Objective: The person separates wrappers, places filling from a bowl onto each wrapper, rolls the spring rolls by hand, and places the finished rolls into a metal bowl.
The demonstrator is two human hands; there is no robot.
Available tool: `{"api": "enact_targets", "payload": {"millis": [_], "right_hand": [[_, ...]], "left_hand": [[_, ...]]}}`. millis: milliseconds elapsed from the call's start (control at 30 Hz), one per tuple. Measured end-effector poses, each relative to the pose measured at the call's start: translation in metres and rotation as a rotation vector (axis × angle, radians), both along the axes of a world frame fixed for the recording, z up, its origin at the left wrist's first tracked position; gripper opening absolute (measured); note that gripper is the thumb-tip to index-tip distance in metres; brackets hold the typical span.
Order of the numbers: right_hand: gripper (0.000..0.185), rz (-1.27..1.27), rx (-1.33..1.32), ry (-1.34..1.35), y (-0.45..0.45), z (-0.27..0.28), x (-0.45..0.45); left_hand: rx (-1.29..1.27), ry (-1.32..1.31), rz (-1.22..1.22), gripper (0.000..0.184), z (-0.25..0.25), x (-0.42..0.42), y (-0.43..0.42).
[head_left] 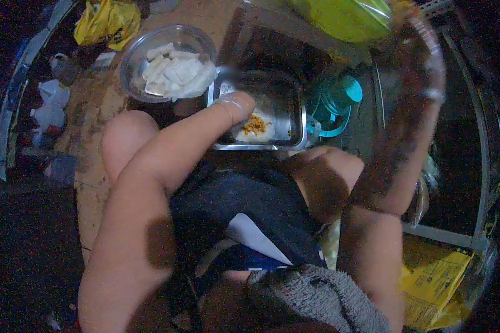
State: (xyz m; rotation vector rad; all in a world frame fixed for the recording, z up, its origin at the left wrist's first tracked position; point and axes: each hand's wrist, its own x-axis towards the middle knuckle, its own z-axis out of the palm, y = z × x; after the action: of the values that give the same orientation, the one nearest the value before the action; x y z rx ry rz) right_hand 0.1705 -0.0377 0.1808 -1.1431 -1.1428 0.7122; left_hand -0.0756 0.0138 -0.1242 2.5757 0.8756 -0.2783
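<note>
A rectangular metal tray (pixel 304 116) stands between my knees. A flat, pale white piece (pixel 264 133) lies in it, topped with an orange-brown crumbly filling (pixel 255 125). My left hand (pixel 239 105) reaches over the tray's left side, beside that piece; something clear and shiny wraps its wrist, and its fingers do not show. My right hand (pixel 414 36) is stretched far out to the upper right, near a yellow-green rounded object (pixel 344 19). Motion and shadow smear its fingers. Left of the tray, a clear plastic bowl (pixel 130 69) holds several white pieces (pixel 178 69).
A turquoise plastic mug (pixel 341 97) stands just right of the tray. A crumpled yellow bag (pixel 108 23) lies at the upper left, with whitish plastic containers (pixel 50 111) below it. Yellow packaging (pixel 436 283) is at the lower right, beside a metal frame (pixel 444 236).
</note>
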Motion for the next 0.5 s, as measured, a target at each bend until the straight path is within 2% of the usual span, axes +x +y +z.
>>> {"api": "enact_targets", "payload": {"millis": [33,100,200,267,300,367,400,500], "right_hand": [[0.033,-0.155,0.066,-0.107,-0.001,0.033,-0.007],[0.05,-0.062,0.294,-0.227,0.021,0.061,-0.014],[0.022,-0.206,0.251,-0.754,0.093,0.038,0.037],[0.024,-0.186,0.092,-1.054,0.099,-0.002,0.039],[0.028,-0.312,0.148,-0.984,0.093,-0.013,0.031],[0.034,-0.56,0.256,-0.832,0.051,-0.031,-0.041],[0.03,-0.502,0.324,-0.815,0.055,-0.051,-0.048],[0.018,-0.334,0.527,-0.749,0.051,-0.162,-0.049]], "left_hand": [[0.015,0.011,-0.022,0.024,0.003,-0.002,-0.002],[-0.005,0.007,0.018,0.024,0.008,-0.002,-0.007],[0.006,0.009,0.006,0.025,-0.002,-0.002,-0.008],[-0.002,0.007,0.062,0.026,-0.01,-0.005,-0.001],[0.012,0.014,0.048,0.027,-0.021,-0.008,0.006],[0.027,0.06,0.017,0.027,-0.009,-0.012,0.022],[0.034,0.083,0.001,0.027,-0.004,-0.012,0.029],[0.027,0.068,0.049,0.026,-0.017,-0.007,0.052]]}}
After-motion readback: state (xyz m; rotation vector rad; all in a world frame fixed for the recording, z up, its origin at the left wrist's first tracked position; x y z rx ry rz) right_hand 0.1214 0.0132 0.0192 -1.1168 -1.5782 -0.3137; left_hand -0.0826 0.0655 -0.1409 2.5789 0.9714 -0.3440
